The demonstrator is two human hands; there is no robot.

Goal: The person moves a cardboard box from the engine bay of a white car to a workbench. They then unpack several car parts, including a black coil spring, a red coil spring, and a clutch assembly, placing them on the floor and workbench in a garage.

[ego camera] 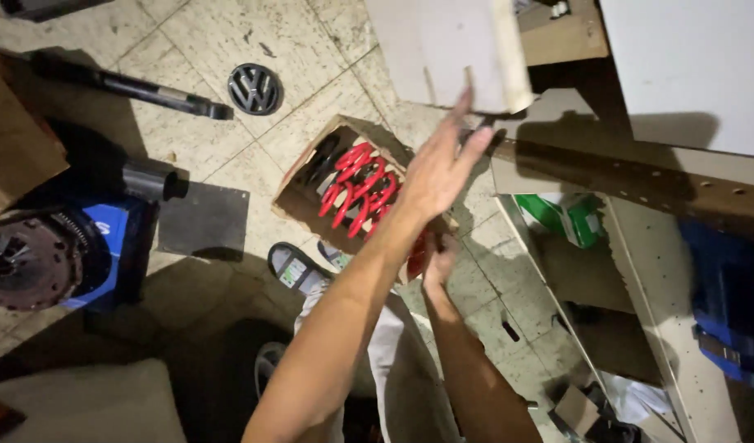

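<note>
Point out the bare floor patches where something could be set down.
Bare tile lies between the round emblem and the cardboard box of red springs. More shows right of the box, before the shelf unit. It is crowded at left around the clutch disc and dark mat.

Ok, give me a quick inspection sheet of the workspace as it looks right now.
Surface: worn tiled floor, stained, dimly lit.
Job's things: open cardboard box on the floor with red coil springs inside; white board above it.
Clutter: round metal emblem, dark rod, clutch disc on a blue box, black mat.
Grippers: left hand open, fingertips at the white board's lower edge; right hand low by the box's edge, grip cannot be told.
Cables: nothing seen.
Surroundings: shelf unit on the right holding a green and white package; the person's sandalled foot beside the box.
</note>
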